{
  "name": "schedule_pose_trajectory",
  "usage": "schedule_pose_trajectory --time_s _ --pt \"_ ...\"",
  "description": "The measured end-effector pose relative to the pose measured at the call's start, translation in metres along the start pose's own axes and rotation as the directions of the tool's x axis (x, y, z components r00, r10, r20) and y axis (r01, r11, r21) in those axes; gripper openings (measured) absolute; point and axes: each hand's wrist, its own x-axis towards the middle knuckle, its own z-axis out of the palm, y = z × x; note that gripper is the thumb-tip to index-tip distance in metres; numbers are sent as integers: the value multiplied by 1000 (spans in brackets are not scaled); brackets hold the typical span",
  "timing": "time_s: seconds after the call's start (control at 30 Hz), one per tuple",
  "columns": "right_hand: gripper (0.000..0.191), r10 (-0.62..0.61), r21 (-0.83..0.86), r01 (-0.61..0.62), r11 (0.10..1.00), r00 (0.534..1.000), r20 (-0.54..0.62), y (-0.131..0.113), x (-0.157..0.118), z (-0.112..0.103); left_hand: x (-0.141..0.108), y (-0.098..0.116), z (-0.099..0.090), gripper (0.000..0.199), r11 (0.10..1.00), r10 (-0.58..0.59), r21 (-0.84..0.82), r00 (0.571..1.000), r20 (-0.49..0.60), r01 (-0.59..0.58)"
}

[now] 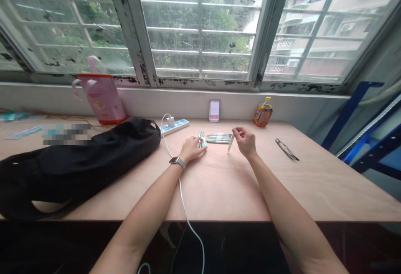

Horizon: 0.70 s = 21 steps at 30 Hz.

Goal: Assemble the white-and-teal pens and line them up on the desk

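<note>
The person's left hand [192,149] rests palm-down on the plywood table [216,194], loosely curved and not clenched. Its fingertips [204,148] touch a small bunch of teal-and-white pens [201,139] at the left end of a neat row of pens [219,138], which lie side by side. The right hand [245,142] is raised just right of the row, with its fingers curled. It appears to pinch a pale pen [231,143] by the upper end, the pen tilting down toward the table, though the fingers partly hide the grip.

Measured from the row, a phone [214,110] stands upright directly behind it. Back and to the right is a plastic bottle [263,112] with a yellow cap, holding amber liquid up to its shoulder. Further right lie eyeglasses [286,149]. Back and to the left, a power strip [174,127] holds a white charger [171,121]. Far left of the row stands a pink paper bag [102,100] with an orange rim, its contents out of sight. Nearer, a black fabric bag [75,165] lies on its side, slack, showing nothing of what it holds.
</note>
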Motion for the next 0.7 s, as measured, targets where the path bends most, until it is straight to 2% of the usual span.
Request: schedule_pose_trajectory --time_s 0.2,0.47,0.7 --pt "40 -3 -51 7 999 997 77 0 -5 4 1 -1 0 47 1000 -6 19 1000 3 6" --pt "36 43 -82 -26 996 976 215 1 -1 -1 -3 6 1 40 999 -27 26 998 -52 28" --pt "36 46 -100 -24 995 973 227 0 -2 -1 -3 12 -1 28 1000 18 -7 987 -159 -20"
